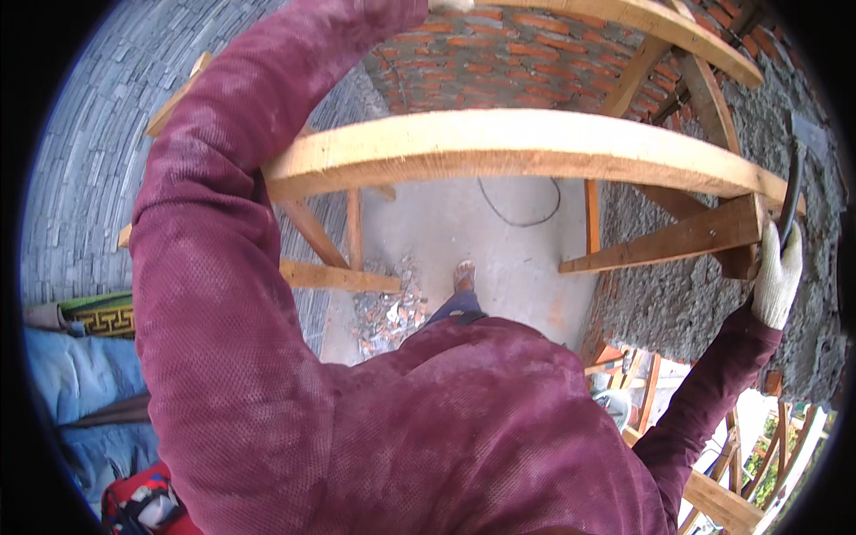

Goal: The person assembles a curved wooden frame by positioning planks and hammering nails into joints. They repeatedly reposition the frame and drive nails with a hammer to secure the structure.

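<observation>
My left arm, in a dusty maroon sleeve, reaches up to the top edge. Only a sliver of my left hand, in a white glove, shows beside an upper timber; its fingers are cut off. At the right, my right hand wears a white knit glove. It is closed around the lower end of a dark slim bar, held upright against the rough cement wall. Just left of this hand, a slanting brace meets the end of a long pale beam that spans the view.
Grey stone-strip cladding covers the left wall, and brickwork stands at the far side. Rubble and a loop of cable lie on the concrete floor far below. Blue cloth hangs at the left.
</observation>
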Tool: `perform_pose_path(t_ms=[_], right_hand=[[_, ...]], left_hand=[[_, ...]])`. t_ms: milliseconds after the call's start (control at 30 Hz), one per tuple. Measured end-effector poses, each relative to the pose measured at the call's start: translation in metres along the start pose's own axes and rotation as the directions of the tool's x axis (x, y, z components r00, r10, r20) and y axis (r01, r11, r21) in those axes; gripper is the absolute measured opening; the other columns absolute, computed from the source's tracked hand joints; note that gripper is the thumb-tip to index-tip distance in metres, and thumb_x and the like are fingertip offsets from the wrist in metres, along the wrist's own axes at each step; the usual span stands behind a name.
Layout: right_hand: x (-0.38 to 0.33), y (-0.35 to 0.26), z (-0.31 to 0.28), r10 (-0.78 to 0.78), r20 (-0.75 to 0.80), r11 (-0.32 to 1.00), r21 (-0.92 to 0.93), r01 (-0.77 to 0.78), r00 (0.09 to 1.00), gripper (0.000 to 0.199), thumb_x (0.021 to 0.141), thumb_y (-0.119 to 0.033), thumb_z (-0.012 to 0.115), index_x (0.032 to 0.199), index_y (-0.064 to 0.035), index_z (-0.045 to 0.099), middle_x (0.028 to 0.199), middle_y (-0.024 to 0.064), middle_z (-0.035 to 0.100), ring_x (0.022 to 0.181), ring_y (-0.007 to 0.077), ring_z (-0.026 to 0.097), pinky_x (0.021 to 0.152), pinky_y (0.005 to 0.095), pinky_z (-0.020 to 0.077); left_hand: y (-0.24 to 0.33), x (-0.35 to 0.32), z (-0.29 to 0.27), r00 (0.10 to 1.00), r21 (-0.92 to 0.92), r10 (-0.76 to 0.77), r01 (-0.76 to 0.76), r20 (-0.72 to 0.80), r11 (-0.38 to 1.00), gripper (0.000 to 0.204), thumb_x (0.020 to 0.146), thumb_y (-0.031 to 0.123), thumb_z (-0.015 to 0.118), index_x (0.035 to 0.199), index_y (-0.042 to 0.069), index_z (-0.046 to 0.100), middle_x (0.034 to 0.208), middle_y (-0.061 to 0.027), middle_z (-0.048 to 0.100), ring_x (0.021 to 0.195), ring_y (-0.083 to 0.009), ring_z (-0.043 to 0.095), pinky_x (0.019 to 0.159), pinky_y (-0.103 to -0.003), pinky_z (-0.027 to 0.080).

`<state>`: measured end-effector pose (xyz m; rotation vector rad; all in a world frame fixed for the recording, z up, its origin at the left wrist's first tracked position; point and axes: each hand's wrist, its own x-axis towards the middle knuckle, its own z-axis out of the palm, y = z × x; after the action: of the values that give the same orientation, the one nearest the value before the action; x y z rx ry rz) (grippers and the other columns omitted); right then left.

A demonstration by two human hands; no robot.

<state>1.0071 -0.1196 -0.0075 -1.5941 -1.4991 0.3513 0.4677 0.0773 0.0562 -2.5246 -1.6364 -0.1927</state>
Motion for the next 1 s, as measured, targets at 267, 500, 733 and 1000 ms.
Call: perform_pose_path(t_ms=[267,500,733,1000], right_hand=[[0.062,-0.039,0.046,-0.213,-0.021,0.898,-0.397,0.187,0.977,0.019,0.097,-0.018,0.062,0.109,-0.0028,0.061,0.079,0.0036,0.055,0.074,0.0113,0.050,0.069,0.0293,0.0452],[0.178,-0.145,0.076,-0.240,0.398,0.821,-0.403,0.404,0.885,0.019,0.097,-0.021,0.065,0.103,-0.0034,0.063,0.071,-0.0055,0.046,0.063,0.0058,0.043,0.056,0.0235,0.0349],[0.277,-0.218,0.257,-0.380,0.799,0.823,0.063,0.564,0.466,0.039,0.097,-0.036,0.064,0.117,-0.0024,0.063,0.089,0.0009,0.058,0.081,0.0097,0.057,0.062,0.0246,0.0484],[0.333,-0.235,0.343,-0.187,0.971,0.928,0.124,0.350,0.150,0.049,0.093,-0.046,0.064,0.113,-0.0011,0.065,0.097,0.0065,0.066,0.075,0.0110,0.061,0.056,0.0233,0.0477]], left_hand=[[-0.033,0.017,0.016,0.996,-0.040,-0.044,0.047,0.083,0.998,0.072,0.083,0.051,0.065,0.134,0.001,0.054,0.121,-0.0220,0.063,0.113,-0.0340,0.062,0.091,-0.043,0.051],[-0.046,-0.090,-0.060,0.906,-0.071,0.355,-0.380,-0.230,0.922,0.067,0.082,0.056,0.070,0.123,0.004,0.063,0.105,-0.0182,0.071,0.095,-0.0322,0.070,0.086,-0.041,0.055],[-0.030,-0.246,-0.129,0.961,-0.435,0.209,-0.112,0.183,0.894,0.062,0.078,0.060,0.074,0.105,0.005,0.073,0.095,-0.0118,0.073,0.083,-0.0258,0.073,0.073,-0.040,0.058],[0.071,-0.336,0.029,0.849,-0.922,-0.411,0.383,0.332,0.047,0.102,0.079,0.088,0.044,0.114,-0.004,0.068,0.118,-0.0185,0.069,0.105,-0.0281,0.068,0.094,-0.045,0.051]])
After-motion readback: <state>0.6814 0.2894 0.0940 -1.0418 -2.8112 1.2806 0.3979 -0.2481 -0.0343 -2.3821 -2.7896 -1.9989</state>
